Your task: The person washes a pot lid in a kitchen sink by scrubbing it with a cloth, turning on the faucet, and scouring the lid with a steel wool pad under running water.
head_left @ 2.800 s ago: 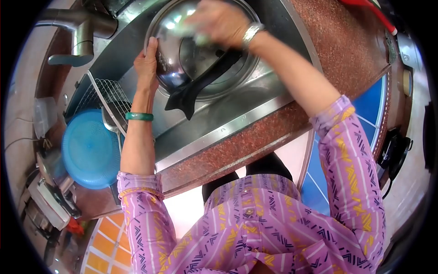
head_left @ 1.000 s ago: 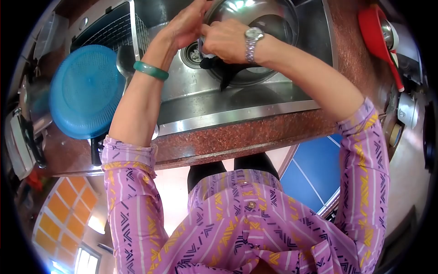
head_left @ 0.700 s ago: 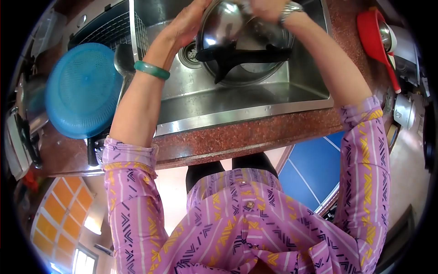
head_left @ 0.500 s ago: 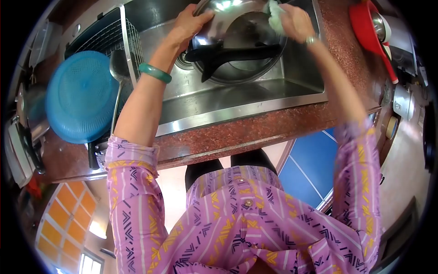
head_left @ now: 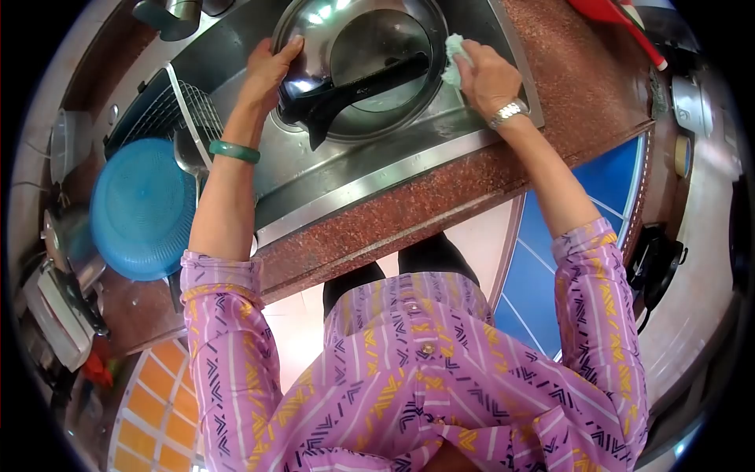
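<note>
A round steel lid (head_left: 377, 55) with a black handle (head_left: 362, 88) is held inside the steel sink (head_left: 299, 169). My left hand (head_left: 269, 72) grips the lid's left rim, thumb on top and fingers hidden behind the edge. At the right rim, my right hand (head_left: 489, 81) pinches a pale, crumpled cloth (head_left: 454, 61) close to the lid's edge. The lid hides part of the sink bottom.
A wire rack (head_left: 169, 118) stands at the sink's left end. Beside it are a blue plastic basket (head_left: 144, 208) and a metal spatula (head_left: 189, 153). The faucet (head_left: 169, 17) is at the upper left. A red-handled item (head_left: 629, 31) lies at the upper right.
My right hand has gone from the lid's handle to its right rim with the cloth. My left hand stays on the left rim. The view has turned, bringing the faucet back in.
</note>
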### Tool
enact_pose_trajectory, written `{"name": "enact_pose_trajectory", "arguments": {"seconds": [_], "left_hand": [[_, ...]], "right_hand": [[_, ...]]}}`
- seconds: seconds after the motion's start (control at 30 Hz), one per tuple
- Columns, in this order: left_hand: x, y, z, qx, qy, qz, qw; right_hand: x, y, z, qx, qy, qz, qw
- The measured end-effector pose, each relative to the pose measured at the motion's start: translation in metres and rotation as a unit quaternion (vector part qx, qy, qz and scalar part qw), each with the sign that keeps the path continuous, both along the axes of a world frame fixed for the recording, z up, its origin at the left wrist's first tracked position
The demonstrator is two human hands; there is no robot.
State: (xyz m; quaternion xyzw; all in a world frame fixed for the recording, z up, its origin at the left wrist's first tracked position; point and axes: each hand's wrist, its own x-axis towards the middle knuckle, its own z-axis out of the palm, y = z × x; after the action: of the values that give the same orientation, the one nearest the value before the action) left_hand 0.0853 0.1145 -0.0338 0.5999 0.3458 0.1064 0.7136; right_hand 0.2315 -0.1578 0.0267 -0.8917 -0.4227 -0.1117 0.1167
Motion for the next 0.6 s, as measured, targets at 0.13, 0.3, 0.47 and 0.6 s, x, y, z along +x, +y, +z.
{"name": "enact_pose_trajectory", "arguments": {"seconds": [0.13,0.3,0.47,0.6], "left_hand": [[0.001,-0.001,-0.003,0.005,0.016,-0.005,1.000],[-0.001,0.007,-0.006,0.011,0.038,-0.020,0.999],[-0.008,0.011,-0.014,-0.026,0.008,-0.014,1.000],[-0.004,0.014,-0.024,0.036,0.037,0.003,0.999]], "right_hand": [[-0.046,0.040,0.020,0.083,0.085,0.032,0.992],[-0.113,0.085,-0.002,-0.067,0.105,0.226,0.966],[-0.026,0.050,0.016,-0.056,0.123,0.175,0.975],[0.033,0.042,0.012,0.063,0.178,0.100,0.977]]}}
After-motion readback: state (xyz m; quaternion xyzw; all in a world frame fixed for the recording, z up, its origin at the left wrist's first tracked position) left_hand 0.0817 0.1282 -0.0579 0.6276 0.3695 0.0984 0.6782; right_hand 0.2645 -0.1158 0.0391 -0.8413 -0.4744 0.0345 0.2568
